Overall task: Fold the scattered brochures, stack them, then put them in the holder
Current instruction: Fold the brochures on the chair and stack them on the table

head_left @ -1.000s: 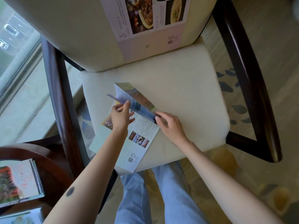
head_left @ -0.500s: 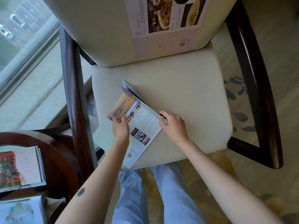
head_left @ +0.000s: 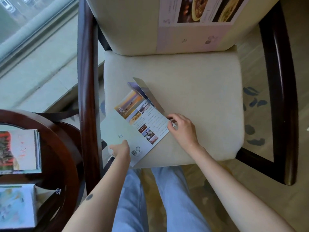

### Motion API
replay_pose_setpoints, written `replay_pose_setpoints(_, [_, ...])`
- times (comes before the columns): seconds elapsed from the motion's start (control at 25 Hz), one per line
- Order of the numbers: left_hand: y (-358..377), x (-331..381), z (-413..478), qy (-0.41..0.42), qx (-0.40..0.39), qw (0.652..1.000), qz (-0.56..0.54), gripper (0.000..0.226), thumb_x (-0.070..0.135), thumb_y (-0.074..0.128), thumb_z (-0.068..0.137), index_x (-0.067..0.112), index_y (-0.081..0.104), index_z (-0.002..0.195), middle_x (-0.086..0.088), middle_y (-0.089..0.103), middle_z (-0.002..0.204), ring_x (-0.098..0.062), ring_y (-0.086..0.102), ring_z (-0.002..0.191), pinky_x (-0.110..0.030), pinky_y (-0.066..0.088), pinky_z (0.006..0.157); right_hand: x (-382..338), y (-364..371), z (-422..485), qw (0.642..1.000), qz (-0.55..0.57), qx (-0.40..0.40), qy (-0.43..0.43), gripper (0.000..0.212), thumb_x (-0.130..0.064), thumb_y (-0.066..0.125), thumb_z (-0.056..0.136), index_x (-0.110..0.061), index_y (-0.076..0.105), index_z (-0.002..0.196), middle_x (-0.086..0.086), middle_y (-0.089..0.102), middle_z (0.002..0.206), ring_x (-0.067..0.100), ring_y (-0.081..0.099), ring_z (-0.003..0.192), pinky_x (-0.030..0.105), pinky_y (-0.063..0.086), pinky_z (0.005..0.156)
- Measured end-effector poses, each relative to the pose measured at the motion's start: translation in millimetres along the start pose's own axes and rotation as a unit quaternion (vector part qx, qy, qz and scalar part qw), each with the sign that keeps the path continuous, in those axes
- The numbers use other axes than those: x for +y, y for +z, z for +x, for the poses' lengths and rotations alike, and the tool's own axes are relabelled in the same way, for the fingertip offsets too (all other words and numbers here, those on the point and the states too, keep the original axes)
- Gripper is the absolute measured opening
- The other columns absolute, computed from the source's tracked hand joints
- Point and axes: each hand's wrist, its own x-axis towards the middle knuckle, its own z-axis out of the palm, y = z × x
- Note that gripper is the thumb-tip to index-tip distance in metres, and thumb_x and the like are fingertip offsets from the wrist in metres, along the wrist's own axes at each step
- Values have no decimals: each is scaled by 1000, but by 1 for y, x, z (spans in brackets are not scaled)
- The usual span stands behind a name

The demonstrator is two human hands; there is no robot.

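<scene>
Brochure [head_left: 147, 124] lies opened out on the front-left part of the chair seat [head_left: 200, 97], set at a slant. Its near-left part sticks out past the seat edge, by the left arm. Printed side up: sunset & landscape photos w/ text columns in the middle, and a QR code near the front corner. The pale green panel [head_left: 117, 129] is at the left w/ a small mark on it. The far-right flap [head_left: 145, 92] stands up off the cushion along its crease, grey-blue side showing. Left grip [head_left: 120, 149] has hold of the pale green panel at its near edge, thumb on top, fingers mostly hidden under the paper. Right grip [head_left: 183, 129] pinches the brochure's right edge where the raised flap starts, thumb & forefinger closed on the paper. Both forearms come in from the bottom. Legs in light blue jeans [head_left: 133, 198] show below the seat front. A second brochure [head_left: 197, 22], w/ food photos & a pink lower band, leans unfolded against the cream backrest [head_left: 130, 22]. The chair has dark wooden arms [head_left: 87, 81] on both sides. To the left, a round dark wood desk [head_left: 56, 139] carries two lots of folded brochures. The far stack [head_left: 20, 149] has a red & white cover; the near stack [head_left: 16, 205] has a pale blue one. Window [head_left: 25, 14] at top left, cars visible below outside. Carpet [head_left: 255, 131] right of the seat has blue leaf shapes.
</scene>
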Motion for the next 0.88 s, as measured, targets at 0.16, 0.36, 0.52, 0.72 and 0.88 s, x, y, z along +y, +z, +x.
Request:
replay_pose_setpoints(0.16, [1, 0, 1, -2, -5, 1000, -14, 53, 12, 53, 87, 3, 32, 135, -19, 41, 140, -36, 44, 123, -38, 38, 100, 2, -1, 1, 1000, -3, -3, -5, 20, -11, 55, 83, -16, 65, 100, -2, 70, 98, 20, 63, 87, 33, 48, 78])
replay_pose_setpoints(0.36, [12, 7, -16, -6, -44, 999, -12, 55, 16, 52, 89, 3, 27, 136, -19, 43, 138, -36, 46, 121, -39, 38, 99, 7, -3, 4, 1000, -7, 29, 7, 19, -11, 53, 84, -14, 64, 99, 1, 70, 95, 23, 61, 81, 28, 41, 70])
replay_pose_setpoints(0.52, [29, 20, -37, 28, -117, 992, -31, 51, 21, 48, 92, 5, 31, 137, -16, 44, 137, -34, 45, 123, -42, 38, 106, 9, -7, 5, 1000, -6, 25, 12, 19, -11, 51, 86, -14, 63, 101, 1, 70, 97, 24, 61, 82, 29, 42, 71])
replay_pose_setpoints(0.72, [40, 39, -55, 65, -178, 977, -97, 59, 35, 50, 92, 15, 28, 142, -9, 43, 139, -24, 44, 126, -43, 34, 110, 12, -14, 2, 997, 68, -39, 8, 19, -26, 50, 90, -21, 63, 104, -6, 69, 98, 10, 59, 85, 19, 36, 72])
replay_pose_setpoints(0.88, [45, 46, -69, 118, -199, 969, -84, 65, 37, 57, 89, 15, 26, 142, -7, 46, 135, -22, 47, 123, -39, 36, 108, 10, -16, -3, 995, 73, -63, 21, 25, -40, 52, 84, -25, 61, 103, -10, 68, 94, 7, 57, 82, 23, 39, 72])
